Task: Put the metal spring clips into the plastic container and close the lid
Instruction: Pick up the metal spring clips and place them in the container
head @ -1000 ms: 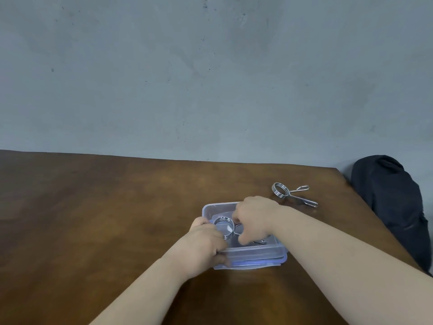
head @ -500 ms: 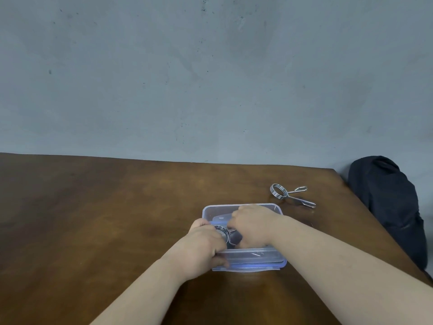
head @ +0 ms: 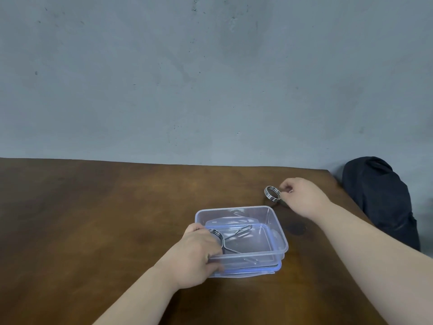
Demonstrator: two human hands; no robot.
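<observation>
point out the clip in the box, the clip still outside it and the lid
clip in the container (head: 216,234), head view, on its coil
clip outside (head: 272,193), head view, on its coil
lid (head: 248,273), head view, on its blue front edge

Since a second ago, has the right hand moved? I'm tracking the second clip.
Yes. The right hand left the container and went right and away, toward the table's far corner, where it grips the second clip.

We see no readable text, labels, brands or nos. anywhere: nothing printed on the clear plastic container (head: 241,233), the metal clips, the wooden table (head: 93,219), the grey wall (head: 210,78) or the dark bag (head: 384,202).
</observation>
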